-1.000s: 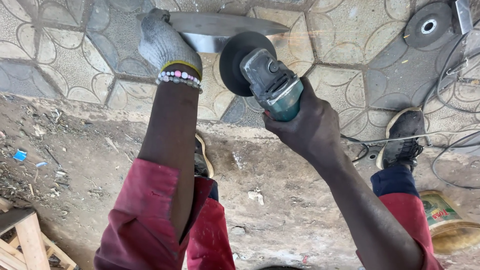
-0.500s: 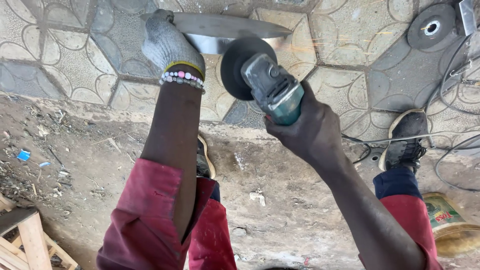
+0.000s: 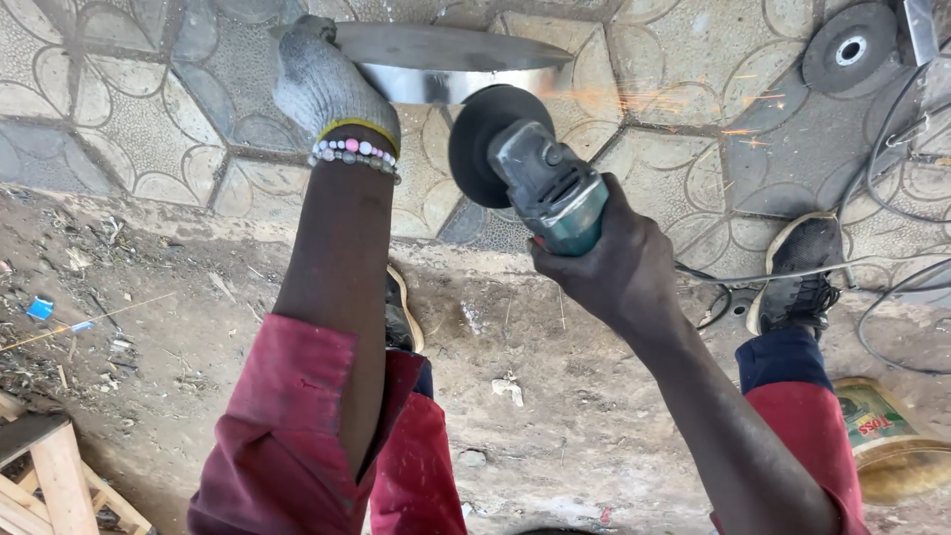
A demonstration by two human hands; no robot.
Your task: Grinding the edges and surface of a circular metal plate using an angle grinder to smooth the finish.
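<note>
The right hand (image 3: 619, 267) had a tight grip on the grinder (image 3: 540, 183), the gloved left hand (image 3: 322, 84) pressed the metal piece (image 3: 446, 59) to the floor, and sparks might burn the bare hand.
</note>
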